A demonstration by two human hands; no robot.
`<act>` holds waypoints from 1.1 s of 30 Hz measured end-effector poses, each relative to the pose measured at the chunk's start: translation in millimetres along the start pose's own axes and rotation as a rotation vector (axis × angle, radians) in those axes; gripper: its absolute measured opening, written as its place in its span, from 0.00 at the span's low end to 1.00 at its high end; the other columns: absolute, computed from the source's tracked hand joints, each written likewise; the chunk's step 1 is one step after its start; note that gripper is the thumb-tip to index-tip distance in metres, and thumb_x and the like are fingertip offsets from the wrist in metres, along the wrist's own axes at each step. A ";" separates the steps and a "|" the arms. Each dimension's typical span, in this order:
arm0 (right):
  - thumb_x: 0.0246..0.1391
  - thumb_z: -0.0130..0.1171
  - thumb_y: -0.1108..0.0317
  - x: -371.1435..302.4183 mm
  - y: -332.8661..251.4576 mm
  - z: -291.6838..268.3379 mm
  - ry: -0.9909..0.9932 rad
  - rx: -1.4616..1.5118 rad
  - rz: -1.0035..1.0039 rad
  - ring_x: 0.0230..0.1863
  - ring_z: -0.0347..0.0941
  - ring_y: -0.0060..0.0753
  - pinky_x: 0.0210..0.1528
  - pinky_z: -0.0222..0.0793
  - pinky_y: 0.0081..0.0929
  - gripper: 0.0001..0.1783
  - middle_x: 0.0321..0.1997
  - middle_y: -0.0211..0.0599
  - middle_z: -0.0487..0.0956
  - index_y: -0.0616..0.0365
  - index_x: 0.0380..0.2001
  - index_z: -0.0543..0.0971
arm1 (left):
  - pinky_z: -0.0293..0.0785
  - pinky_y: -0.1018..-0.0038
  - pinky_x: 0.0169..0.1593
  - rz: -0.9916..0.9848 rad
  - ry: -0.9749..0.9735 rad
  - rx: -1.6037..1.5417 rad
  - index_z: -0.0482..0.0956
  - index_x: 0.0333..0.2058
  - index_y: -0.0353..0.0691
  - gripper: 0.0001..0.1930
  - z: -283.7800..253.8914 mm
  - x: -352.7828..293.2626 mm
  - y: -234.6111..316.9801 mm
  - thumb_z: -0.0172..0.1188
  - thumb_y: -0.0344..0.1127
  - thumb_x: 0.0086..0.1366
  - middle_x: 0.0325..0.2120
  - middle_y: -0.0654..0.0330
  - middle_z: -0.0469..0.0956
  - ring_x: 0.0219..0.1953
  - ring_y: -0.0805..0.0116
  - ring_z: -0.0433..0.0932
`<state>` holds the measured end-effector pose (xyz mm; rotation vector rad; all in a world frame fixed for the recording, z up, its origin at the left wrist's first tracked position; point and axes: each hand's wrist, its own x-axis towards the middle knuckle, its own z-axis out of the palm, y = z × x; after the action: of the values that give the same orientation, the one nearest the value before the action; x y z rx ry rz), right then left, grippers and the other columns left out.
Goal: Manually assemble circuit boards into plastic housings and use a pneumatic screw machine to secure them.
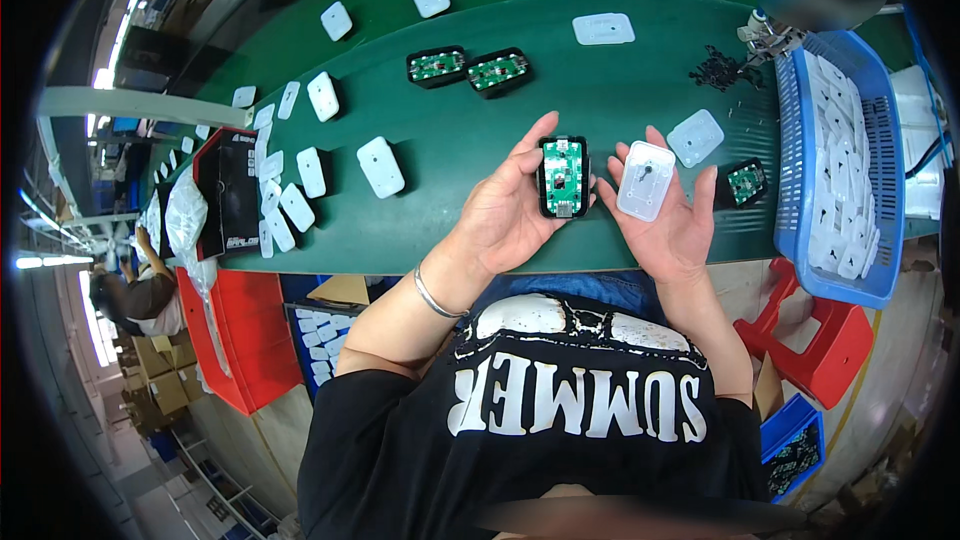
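Between the thumb and fingers of my left hand [500, 205] is a black case with a green circuit board [562, 178] inside, its open side facing up. My right hand [675, 235] is turned palm up, and a white translucent plastic cover [646, 180] lies across its fingers and palm. The two parts are held side by side, apart from each other, over the green table [440, 225]. Another white cover [696, 138] lies just beyond my right hand. A second black case with a circuit board [745, 182] rests to the right of it.
A blue basket [890, 150] full of white covers stands at the right edge. Two cases with boards [437, 67] and several white-topped units [381, 167] lie across the table. Small black parts [715, 70] are heaped near a metal fixture [768, 38]. Red stools [830, 350] stand below.
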<state>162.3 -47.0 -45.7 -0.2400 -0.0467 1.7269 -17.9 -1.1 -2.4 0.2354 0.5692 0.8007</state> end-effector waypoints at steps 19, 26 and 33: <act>0.47 0.24 0.26 -2.5 12.3 9.7 0.019 -0.204 -0.056 0.62 0.51 0.35 0.63 0.44 0.37 0.48 0.61 0.36 0.55 0.48 0.63 0.43 | 0.76 0.68 0.32 0.644 0.207 1.927 0.72 0.42 0.38 0.30 46.0 32.2 -31.4 0.68 0.48 0.43 0.35 0.51 0.67 0.31 0.55 0.75; 0.44 0.24 0.25 -4.2 15.9 8.8 -0.013 -0.421 -0.101 0.64 0.49 0.36 0.63 0.44 0.37 0.50 0.63 0.37 0.53 0.47 0.64 0.39 | 0.76 0.67 0.32 0.609 0.180 1.946 0.70 0.44 0.39 0.29 40.0 32.0 -37.0 0.66 0.49 0.46 0.37 0.49 0.66 0.32 0.53 0.75; 0.42 0.20 0.24 -5.8 15.8 3.0 -0.108 -0.823 -0.215 0.67 0.39 0.37 0.65 0.35 0.37 0.54 0.67 0.36 0.40 0.51 0.62 0.26 | 0.75 0.68 0.37 0.677 0.013 1.673 0.65 0.50 0.36 0.33 22.9 36.9 -38.1 0.65 0.45 0.48 0.42 0.49 0.65 0.37 0.54 0.74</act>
<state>147.3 -55.1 -44.6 -0.7138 -0.8406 1.4242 38.8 0.3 -13.4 2.0362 1.0894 0.7729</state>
